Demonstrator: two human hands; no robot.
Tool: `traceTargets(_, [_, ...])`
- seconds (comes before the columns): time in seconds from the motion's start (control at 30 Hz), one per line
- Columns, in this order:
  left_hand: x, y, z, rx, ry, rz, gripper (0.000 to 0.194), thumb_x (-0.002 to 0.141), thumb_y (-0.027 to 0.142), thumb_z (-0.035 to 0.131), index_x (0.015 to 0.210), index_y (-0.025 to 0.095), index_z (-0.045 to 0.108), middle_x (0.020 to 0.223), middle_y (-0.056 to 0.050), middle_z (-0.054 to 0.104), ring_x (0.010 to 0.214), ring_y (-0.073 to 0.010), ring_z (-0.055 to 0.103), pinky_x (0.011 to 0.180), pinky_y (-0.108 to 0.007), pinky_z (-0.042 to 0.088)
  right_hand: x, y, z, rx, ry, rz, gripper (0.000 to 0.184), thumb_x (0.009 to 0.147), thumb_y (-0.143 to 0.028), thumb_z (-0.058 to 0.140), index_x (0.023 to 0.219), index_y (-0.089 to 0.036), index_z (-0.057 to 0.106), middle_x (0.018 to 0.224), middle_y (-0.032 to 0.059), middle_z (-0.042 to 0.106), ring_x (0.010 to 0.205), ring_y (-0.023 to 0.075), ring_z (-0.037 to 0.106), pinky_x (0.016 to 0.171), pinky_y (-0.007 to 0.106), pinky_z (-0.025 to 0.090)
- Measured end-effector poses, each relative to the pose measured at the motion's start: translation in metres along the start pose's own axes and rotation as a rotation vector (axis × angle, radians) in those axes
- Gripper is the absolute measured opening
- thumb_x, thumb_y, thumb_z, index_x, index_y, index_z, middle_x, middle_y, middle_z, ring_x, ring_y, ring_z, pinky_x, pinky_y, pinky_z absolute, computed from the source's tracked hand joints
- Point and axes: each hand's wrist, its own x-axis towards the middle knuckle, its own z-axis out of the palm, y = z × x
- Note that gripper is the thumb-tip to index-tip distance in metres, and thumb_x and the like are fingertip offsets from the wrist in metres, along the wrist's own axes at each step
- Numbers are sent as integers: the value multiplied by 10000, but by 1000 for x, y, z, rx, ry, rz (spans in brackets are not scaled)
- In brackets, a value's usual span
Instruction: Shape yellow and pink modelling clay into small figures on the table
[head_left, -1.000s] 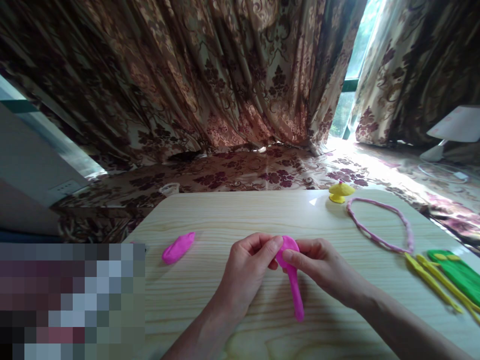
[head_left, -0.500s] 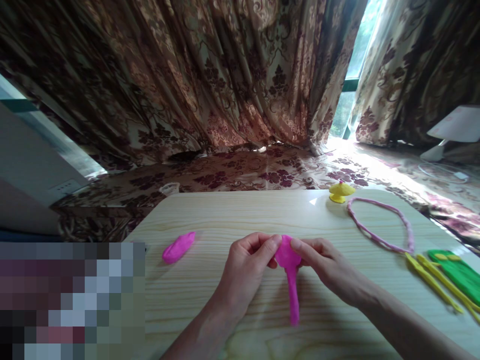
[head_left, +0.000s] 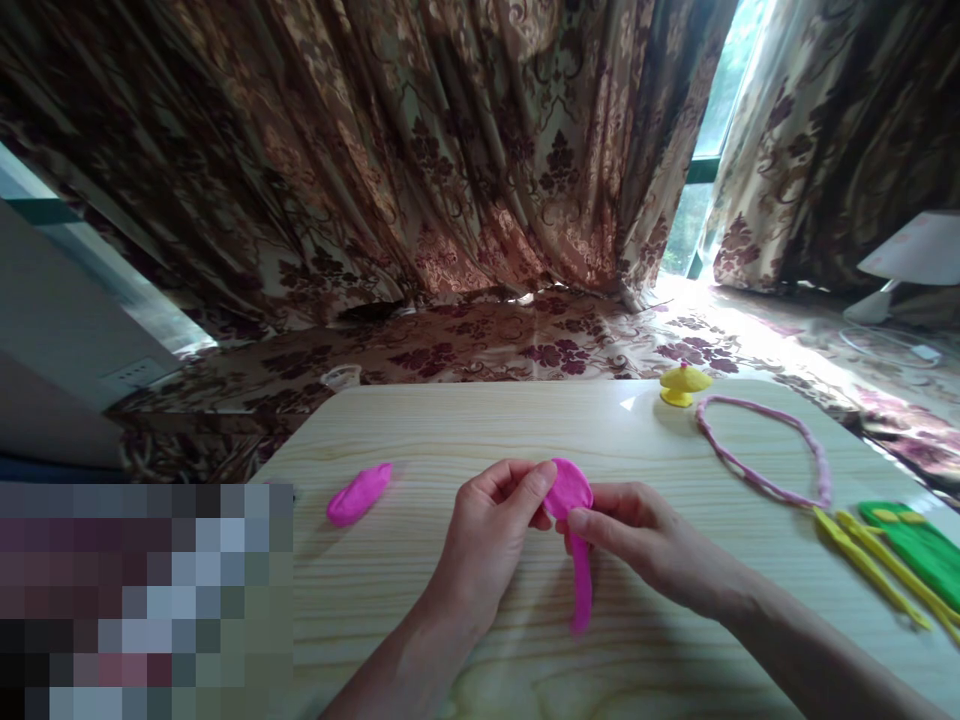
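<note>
A piece of bright pink modelling clay (head_left: 568, 488), a flattened round disc with a long strip hanging from its lower edge, is held up above the table between both hands. My left hand (head_left: 495, 525) pinches the disc's left edge between thumb and fingers. Where the strip joins the disc, my right hand (head_left: 637, 530) presses with its thumb in front and fingers behind. The fingertips behind the clay are partly hidden. A separate pink clay lump (head_left: 360, 495) lies on the table to the left of my left hand.
The wood-grain table (head_left: 420, 430) carries a yellow clay shape (head_left: 685, 383) at its far edge, a pale pink clay ring (head_left: 814, 450), yellow modelling tools (head_left: 870, 570) and a green piece (head_left: 919, 545) on the right. A lamp (head_left: 919, 250) stands beyond. Pixelation covers the lower left.
My right thumb has slid from the disc's upper right edge down to where the strip begins. The disc has shifted slightly up and left, and looks rounder.
</note>
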Motion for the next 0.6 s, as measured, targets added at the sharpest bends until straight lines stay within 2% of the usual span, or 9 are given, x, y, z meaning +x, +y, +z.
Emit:
traceTargets(0.17, [0,2,1,-89,12,-11,234,796,368,606,770,135,616,660,-11,591,616,-110,513,641,-256,451,0,-2,2,36,-93,32,334,827,-478,553,814,-148,604,695,-10,485,643,111,440,587,211,387])
traceTargets(0.27, [0,3,1,-106,12,-10,240,803,370,596,756,135,608,648,-6,577,586,-99,489,615,-250,440,-2,-2,2,18,-112,59,357,847,-496,514,782,-148,564,669,-15,462,604,94,406,528,196,338])
traceTargets(0.37, [0,6,1,-93,-35,-16,260,818,384,572,756,135,616,678,-15,583,593,-101,487,609,-250,432,-2,-2,0,-42,-77,69,367,862,-499,489,774,-148,548,636,-30,421,565,76,350,484,193,268])
traceTargets(0.5, [-1,8,1,-35,-125,-3,327,848,395,521,679,132,615,686,-27,586,642,-116,503,647,-256,425,-3,-3,-3,-61,-111,70,386,869,-509,466,767,-144,542,617,-41,381,547,71,304,466,204,220])
traceTargets(0.6, [-3,8,1,-2,-158,-4,291,838,378,540,711,135,639,658,-18,580,633,-115,497,644,-247,415,-3,-3,-3,-75,-131,78,383,866,-509,473,759,-147,540,605,-48,344,543,72,281,460,208,202])
